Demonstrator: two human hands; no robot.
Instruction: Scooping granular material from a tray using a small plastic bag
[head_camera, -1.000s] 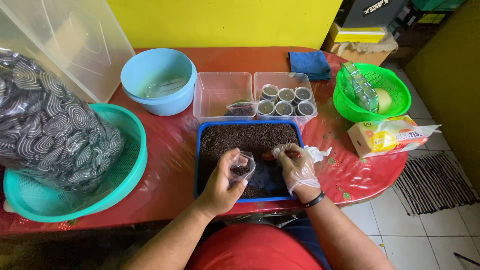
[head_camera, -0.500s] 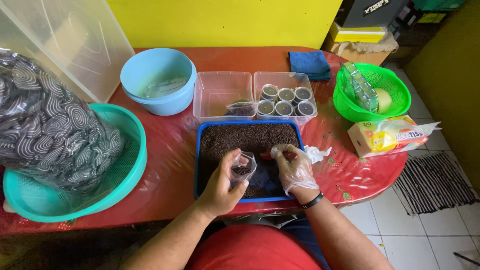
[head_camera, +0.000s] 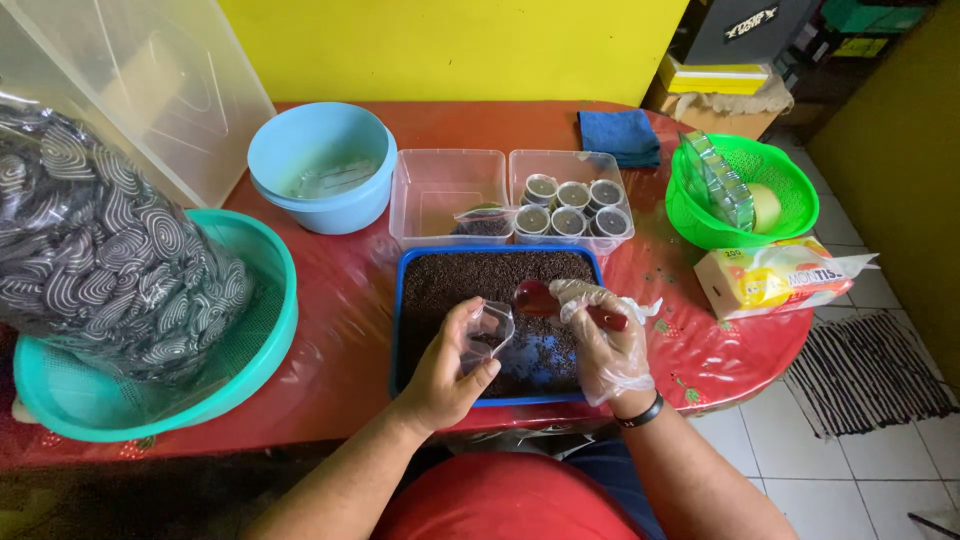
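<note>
- A round red table (head_camera: 350, 290) fills most of the view, seen from above, against a yellow wall (head_camera: 450, 45).
- At far left, a large bag (head_camera: 95, 250) with a black-and-white swirl pattern sits in a teal basin (head_camera: 255, 350) on the table's left edge.
- Behind it leans a clear plastic lid (head_camera: 140, 85).
- A light blue bowl (head_camera: 320, 165) stands at the back of the table, left of centre.
- Right of the bowl, two clear tubs stand side by side: the left tub (head_camera: 445, 190) looks nearly empty, the right tub (head_camera: 572, 195) holds six small filled cups (head_camera: 570, 207).
- In front of the tubs, a blue tray (head_camera: 495, 300) full of dark soil lies at the table's near edge.
- A green basket (head_camera: 745, 195) stands at right, holding clear packaging and a pale round object.
- A yellow-and-white packet (head_camera: 775, 278) lies in front of the basket.
- A folded blue cloth (head_camera: 620, 135) lies at the back, behind the right tub.
- The bare left hand (head_camera: 450, 365) is over the tray; thumb and fingers curl around a small clear cup (head_camera: 488, 330), pinching its rim.
- The right hand (head_camera: 605, 340), in a thin clear glove, is just beside it over the tray; its fingers close around a red spoon (head_camera: 545, 300).
- The spoon's bowl sits just right of the cup's mouth, above the soil.
</note>
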